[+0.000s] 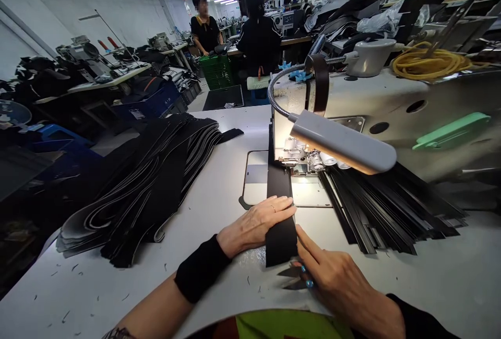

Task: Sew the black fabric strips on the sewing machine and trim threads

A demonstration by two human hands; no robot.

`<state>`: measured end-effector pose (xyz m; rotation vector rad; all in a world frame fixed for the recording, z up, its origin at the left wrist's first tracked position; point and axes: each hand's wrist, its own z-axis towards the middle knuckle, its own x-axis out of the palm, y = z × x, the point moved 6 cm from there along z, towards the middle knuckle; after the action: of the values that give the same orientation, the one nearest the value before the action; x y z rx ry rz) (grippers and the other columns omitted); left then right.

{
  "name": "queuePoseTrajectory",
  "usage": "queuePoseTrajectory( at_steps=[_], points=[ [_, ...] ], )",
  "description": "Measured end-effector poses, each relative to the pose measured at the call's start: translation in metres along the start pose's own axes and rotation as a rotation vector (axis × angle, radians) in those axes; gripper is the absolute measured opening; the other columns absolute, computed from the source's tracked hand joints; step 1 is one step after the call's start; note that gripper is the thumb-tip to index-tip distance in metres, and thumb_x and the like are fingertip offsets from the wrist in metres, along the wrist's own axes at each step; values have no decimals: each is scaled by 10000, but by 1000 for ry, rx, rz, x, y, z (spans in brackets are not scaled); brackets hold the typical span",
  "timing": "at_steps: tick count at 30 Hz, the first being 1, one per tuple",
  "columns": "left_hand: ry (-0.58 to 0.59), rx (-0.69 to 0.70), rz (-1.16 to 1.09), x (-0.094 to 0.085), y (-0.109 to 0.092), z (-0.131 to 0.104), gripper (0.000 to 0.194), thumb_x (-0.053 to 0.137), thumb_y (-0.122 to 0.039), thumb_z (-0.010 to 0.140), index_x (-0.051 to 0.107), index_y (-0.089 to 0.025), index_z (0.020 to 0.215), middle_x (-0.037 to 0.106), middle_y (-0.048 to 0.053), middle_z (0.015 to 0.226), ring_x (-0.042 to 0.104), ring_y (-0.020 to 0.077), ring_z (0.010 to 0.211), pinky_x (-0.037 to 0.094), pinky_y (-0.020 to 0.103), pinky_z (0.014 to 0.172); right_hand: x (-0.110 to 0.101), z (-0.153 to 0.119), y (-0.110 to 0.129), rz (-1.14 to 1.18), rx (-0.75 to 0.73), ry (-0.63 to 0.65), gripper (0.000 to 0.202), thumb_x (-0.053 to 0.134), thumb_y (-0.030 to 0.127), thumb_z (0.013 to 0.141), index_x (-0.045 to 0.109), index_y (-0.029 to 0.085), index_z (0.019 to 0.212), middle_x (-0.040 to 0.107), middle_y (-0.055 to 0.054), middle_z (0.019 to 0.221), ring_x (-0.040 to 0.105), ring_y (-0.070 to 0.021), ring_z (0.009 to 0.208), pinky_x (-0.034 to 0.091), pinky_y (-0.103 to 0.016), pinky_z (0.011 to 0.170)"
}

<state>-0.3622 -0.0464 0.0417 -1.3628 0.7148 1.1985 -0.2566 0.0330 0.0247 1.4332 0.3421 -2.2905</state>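
Step in hand, as a judgement: you look to be lining up and steadying one piece at the machine. The long, flat black fabric strip [282, 247] is on the white tabletop [211, 255], running away from you beside the metal stitching parts [313, 160] of the big cream-coloured sewing machine [410, 98]. Its near end lies flat, short of your body; its far part goes up along the left side of the machine head, partly hidden there.

Your left hand [256, 221] is spread flat, palm down, fingers close together across the strip, pressing and not gripping. Your right hand [338, 276] has its index finger at the strip's right edge, while its curled lower fingers hold metal scissors [295, 285], blades parted and pointing left, just below the strip's end. Can't tell whether the right thumb pinches the fabric.

Next move, judged from this pose, calls for light, even pressure from the left and a straight right edge, fingertips clear of the stitching parts. The scissor blades need to stay off the fabric; they could snag that near end. Can't tell if the needle is down.

Around you: layered pile of black strips with grey edges [168, 172] on the left, fanned stack of narrow black strips [387, 213] on the right, grey lamp [344, 141] lighting the stitching area.
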Motion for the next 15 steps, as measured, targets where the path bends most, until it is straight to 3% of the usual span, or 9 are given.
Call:
queuePoseTrajectory(
  at_steps=[9,15],
  points=[
    [-9,22,22,-3,0,-1,351,372,-230,899,448,-105,1218,491,143,1287,454,211,1198,336,382,1052,-11,10,-3,13,30,-49,370,274,139,929,621,29,996,602,-215,1105,569,-105,467,406,-217,377],
    [-100,122,-37,-2,-3,-6,308,377,-233,908,489,-97,1161,562,129,1209,510,187,1142,385,336,1023,-11,11,-6,59,48,-27,370,251,115,929,598,30,1025,578,-226,1141,619,-122,546,433,-211,410]
  ],
)
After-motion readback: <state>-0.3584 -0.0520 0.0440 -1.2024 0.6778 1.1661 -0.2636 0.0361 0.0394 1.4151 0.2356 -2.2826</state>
